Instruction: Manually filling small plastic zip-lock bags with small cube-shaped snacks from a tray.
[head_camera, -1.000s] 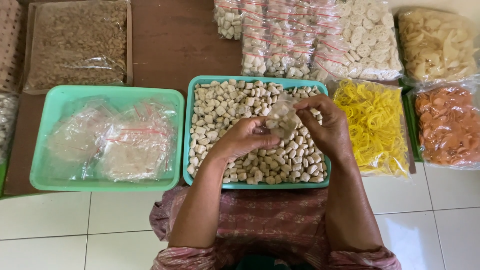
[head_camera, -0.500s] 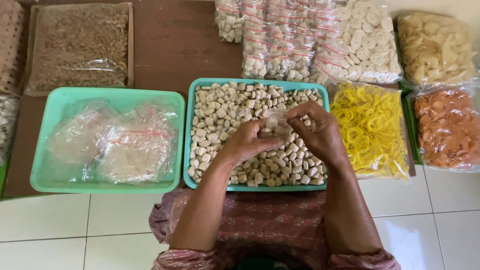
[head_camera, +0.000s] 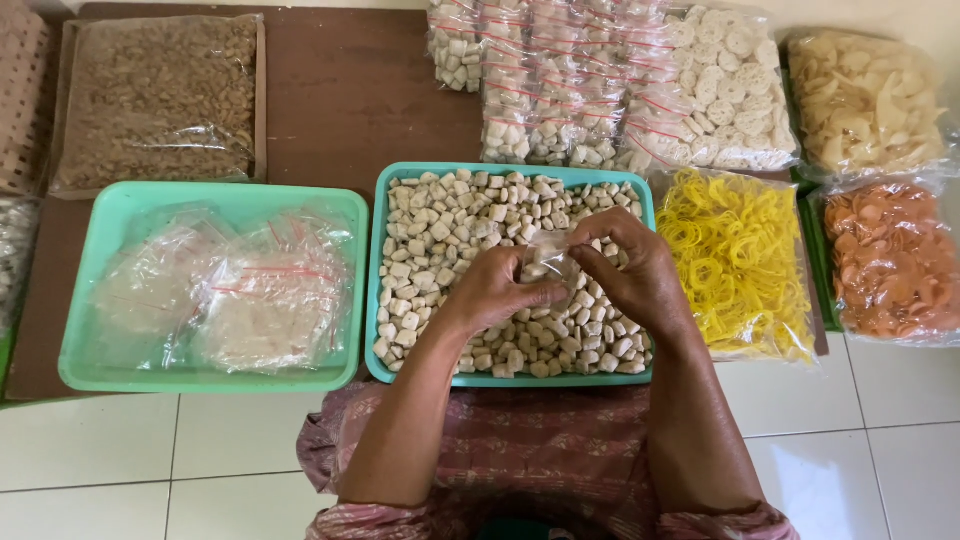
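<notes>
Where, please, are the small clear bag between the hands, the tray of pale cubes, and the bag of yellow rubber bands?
small clear bag (head_camera: 548, 262), head view, its crumpled middle.
tray of pale cubes (head_camera: 372, 300), head view, its left rim.
bag of yellow rubber bands (head_camera: 738, 255), head view, its centre.

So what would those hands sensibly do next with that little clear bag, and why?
Probably spread the mouth of the small clear bag wider. Both the left hand and right hand pinch it above the tray of pale cubes, and it looks nearly empty.
</notes>
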